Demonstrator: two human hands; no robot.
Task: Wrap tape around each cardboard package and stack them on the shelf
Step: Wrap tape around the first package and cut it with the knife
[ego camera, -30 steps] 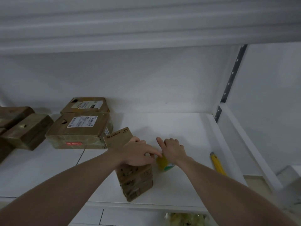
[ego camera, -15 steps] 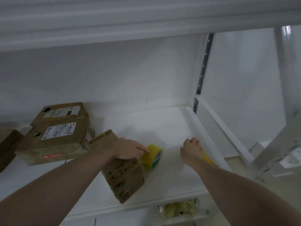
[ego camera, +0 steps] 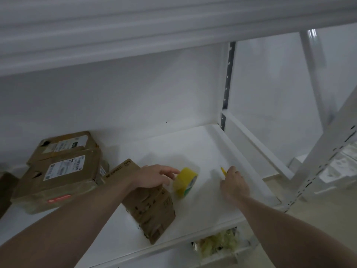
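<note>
Left hand [ego camera: 154, 177] flat on the brown box [ego camera: 148, 206] marked "SF EXPRESS", fingers spread, touching the yellow tape roll [ego camera: 185, 181] on the white shelf [ego camera: 202, 147]. Right hand [ego camera: 234, 183] curled around a yellow cutter [ego camera: 223, 170]. Two labelled boxes [ego camera: 58, 175] at the left, writing too blurry to read.

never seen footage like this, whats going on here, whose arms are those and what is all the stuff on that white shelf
There is no machine here. A person wears a wide-angle camera on the head, so you look forward and down along their own bare arms, and straight lines look bent.

They stand at a white shelf. The left hand rests on top of a small cardboard package, with its fingers reaching toward a yellow tape roll standing on edge beside it. The right hand is down on a yellow tool near the shelf's right edge; only the tip shows, so what it is and whether it is gripped cannot be told.

At the left lie two taped boxes with white labels, one behind the other. Something pale and crinkly sits on the level below.
</note>
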